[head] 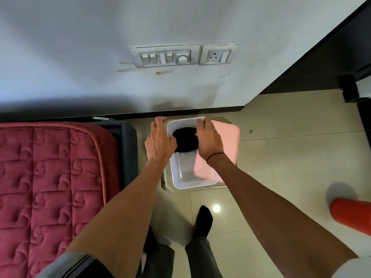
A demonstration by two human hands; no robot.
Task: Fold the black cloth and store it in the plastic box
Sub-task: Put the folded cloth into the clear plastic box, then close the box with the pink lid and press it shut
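Observation:
The black cloth (185, 141) lies bunched in the far end of the clear plastic box (181, 177), which stands on a low stand by the wall. A pink lid (226, 141) rests askew over the box's right side. My left hand (159, 141) hovers over the box's left rim with its fingers spread and its thumb against the cloth. My right hand (208, 141) lies on the lid's far left corner, with the thumb at the lid's edge beside the cloth.
A bed with a red quilted mattress (52, 187) stands close on the left. The wall with a switch panel (166, 56) is right behind the box. An orange cylinder (351, 215) lies on the tiled floor at right. My feet in black socks (203, 221) stand before the box.

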